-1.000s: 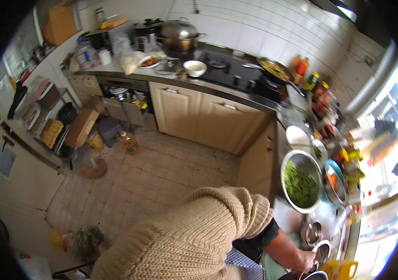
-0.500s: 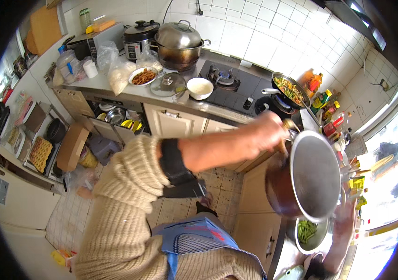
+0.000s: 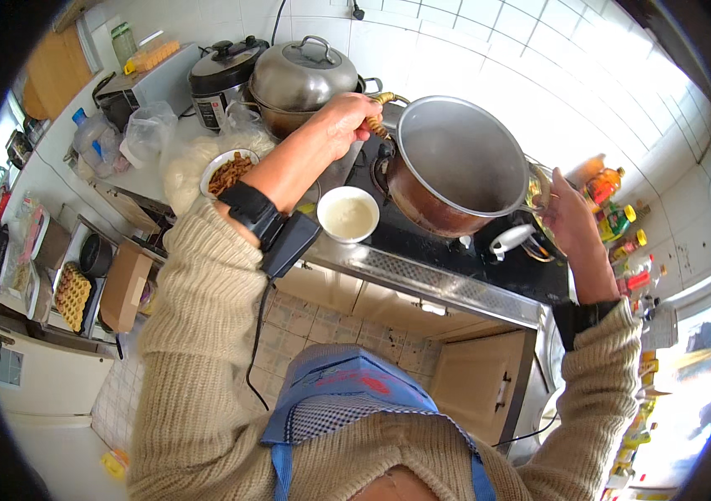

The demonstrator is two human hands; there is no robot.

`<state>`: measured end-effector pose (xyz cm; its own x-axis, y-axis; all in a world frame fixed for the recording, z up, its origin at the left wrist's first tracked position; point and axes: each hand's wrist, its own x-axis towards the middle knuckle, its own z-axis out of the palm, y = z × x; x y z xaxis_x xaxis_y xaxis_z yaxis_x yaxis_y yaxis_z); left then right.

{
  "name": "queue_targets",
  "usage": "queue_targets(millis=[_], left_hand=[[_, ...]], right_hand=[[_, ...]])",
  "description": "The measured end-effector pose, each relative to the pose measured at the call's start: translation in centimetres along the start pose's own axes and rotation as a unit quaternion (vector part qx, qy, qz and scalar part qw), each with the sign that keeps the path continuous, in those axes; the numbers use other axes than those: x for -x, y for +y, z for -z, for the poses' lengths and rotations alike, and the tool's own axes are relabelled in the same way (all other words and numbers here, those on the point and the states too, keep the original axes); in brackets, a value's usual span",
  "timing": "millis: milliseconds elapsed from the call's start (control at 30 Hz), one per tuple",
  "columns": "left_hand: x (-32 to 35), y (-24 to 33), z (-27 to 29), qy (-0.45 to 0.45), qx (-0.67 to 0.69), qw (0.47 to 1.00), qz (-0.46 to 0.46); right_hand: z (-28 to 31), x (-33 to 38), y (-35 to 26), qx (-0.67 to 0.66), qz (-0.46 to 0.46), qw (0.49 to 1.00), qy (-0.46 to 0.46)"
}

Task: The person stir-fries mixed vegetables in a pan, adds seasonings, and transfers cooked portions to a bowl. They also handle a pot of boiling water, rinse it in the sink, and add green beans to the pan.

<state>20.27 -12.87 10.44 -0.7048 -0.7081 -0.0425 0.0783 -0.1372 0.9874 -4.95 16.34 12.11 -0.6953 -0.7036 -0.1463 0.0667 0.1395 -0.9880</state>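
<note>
A large two-handled cooking pot, brown outside with a grey inside, is held above the black gas stove. Its mouth tips toward me, and only bare metal shows inside. My left hand is closed round its wrapped left handle. On the opposite side my right hand grips the other handle, with some fingers hidden. Below and behind the pot's right side is a frying pan, mostly covered; its white handle sticks out. A white bowl of pale contents sits just left of the pot.
Behind my left forearm stand a big lidded steamer pot and an electric pressure cooker. A dish of brown food lies next to that forearm. Several sauce bottles line the right wall. A cable hangs from my left wrist.
The pot has swung from the right-hand counter leftward to over the stove. My right hand has come up from near the bowl of green vegetables onto the pot's right handle.
</note>
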Motion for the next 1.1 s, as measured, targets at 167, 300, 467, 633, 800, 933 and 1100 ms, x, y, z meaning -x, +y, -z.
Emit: queue_targets(millis=[167,300,467,633,800,933,1100], left_hand=[[-9.2,-4.1,2.9,-0.002,-0.009,0.998,0.055],[-14.8,-7.4,5.1,0.007,-0.022,0.995,0.096],[-18.5,-9.6,5.2,-0.021,-0.010,0.994,0.106],[-19.0,-11.7,6.9,-0.047,-0.020,0.994,0.098],[-13.8,-10.1,7.4,0.011,-0.213,0.974,-0.074],[-4.3,-9.8,14.4,-0.050,-0.675,0.724,-0.136],[2.1,-15.4,17.5,-0.005,-0.734,0.676,-0.068]], right_hand=[[-2.7,-10.2,1.9,0.076,-0.046,0.995,0.044],[-5.3,-14.0,3.5,0.096,-0.083,0.990,0.058],[-5.8,-16.1,4.5,0.097,-0.131,0.984,0.067],[-6.5,-16.9,6.6,0.111,-0.125,0.986,0.028],[-6.3,-13.8,5.5,0.276,-0.026,0.960,0.043],[-6.5,-6.8,2.1,0.394,0.126,0.909,0.051],[-8.2,4.5,-1.0,0.453,0.282,0.846,0.005]])
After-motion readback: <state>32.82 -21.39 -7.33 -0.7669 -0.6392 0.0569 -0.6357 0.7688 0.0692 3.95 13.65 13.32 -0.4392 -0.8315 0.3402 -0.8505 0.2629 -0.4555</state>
